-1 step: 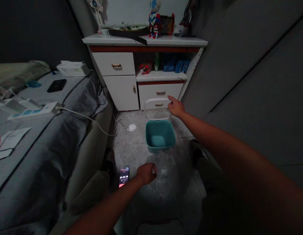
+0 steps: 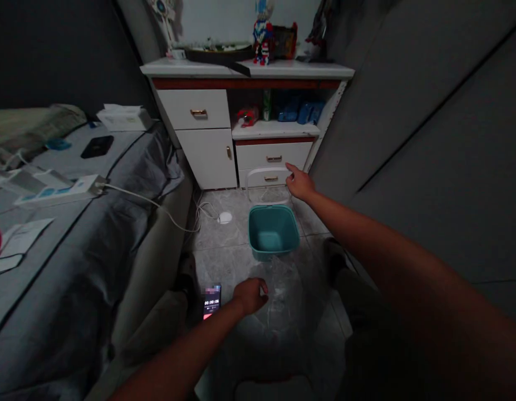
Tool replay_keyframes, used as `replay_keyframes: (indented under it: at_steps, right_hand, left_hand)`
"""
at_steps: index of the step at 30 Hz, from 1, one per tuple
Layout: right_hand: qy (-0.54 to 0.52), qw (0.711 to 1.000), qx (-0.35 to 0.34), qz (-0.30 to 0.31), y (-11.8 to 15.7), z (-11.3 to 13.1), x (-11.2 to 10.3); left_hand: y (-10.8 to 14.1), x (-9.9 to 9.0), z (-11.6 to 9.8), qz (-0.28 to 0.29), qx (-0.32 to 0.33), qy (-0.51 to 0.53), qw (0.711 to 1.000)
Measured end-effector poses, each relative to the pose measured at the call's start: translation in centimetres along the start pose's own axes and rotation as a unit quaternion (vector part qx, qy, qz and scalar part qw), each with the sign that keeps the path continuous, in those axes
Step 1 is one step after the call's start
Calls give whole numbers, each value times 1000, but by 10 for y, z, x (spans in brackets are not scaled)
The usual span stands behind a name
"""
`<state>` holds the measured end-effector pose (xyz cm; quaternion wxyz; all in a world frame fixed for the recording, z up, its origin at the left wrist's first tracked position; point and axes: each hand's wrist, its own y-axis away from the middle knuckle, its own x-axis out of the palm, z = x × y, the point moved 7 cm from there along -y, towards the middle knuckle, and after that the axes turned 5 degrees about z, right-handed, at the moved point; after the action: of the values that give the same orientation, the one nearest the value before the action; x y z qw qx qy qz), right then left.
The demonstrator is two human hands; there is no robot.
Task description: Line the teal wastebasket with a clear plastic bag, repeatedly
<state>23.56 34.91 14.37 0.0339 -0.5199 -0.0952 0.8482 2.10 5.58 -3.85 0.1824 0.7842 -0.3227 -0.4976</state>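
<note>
A teal bin [image 2: 273,231] stands on the tiled floor, its inside visible and bare. Behind it a thin white frame [image 2: 266,170] rises upright, and my right hand [image 2: 298,181] is at its right side, fingers closed around that edge with the index finger stretched along it. Clear crinkled plastic [image 2: 280,298] lies in front of the bin. Beside the plastic's left part is my left hand [image 2: 251,295], its fingers curled and thumb bent in; whatever lies between them is too faint to tell.
A lit phone [image 2: 212,301] lies on the floor, left of my left hand. A white cable [image 2: 161,207] runs from a power strip [image 2: 74,189] on the bed [image 2: 128,234] to a white disc [image 2: 225,218]. White drawers [image 2: 203,159] stand behind the bin; my feet flank it.
</note>
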Motion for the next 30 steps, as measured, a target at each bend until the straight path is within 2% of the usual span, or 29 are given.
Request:
replay_keyframes:
  at_steps: [4,9,11,13,15,18,19,21,23,25,27,30]
  right_hand:
    - [4,1000,-1,17,3,2,0]
    - [-7,1000,-11,16,6,2,-12]
    - [-34,999,-13,-3,17,-3,-17]
    - [-68,998,-8,-2,40,-14,-14]
    - [-89,995,3,52,76,-29,0]
    - [-60,973,24,220,149,-52,40]
    - [-40,958,41,280,174,-61,55]
    - [-21,910,105,401,222,-76,84]
    - [-27,860,175,479,257,-86,105]
    - [-60,831,224,506,275,-89,119]
    - [-111,813,244,517,282,-89,126]
    - [-166,805,265,505,287,-96,123]
  left_hand:
    - [-3,-3,-4,-3,0,8,1000]
    - [-5,-7,-13,-21,5,17,1000]
    - [-6,-9,-19,-33,11,21,999]
    - [-8,-11,-27,-52,23,22,998]
    - [-11,-13,-38,-70,44,11,997]
    - [-20,-10,-55,-71,67,-32,995]
    - [-24,-7,-61,-66,70,-48,994]
    - [-33,1,-71,-53,72,-71,993]
    - [-40,9,-79,-48,69,-79,993]
    - [-43,14,-84,-59,66,-70,994]
    - [-41,15,-85,-83,68,-44,993]
    - [-28,6,-73,-129,89,17,987]
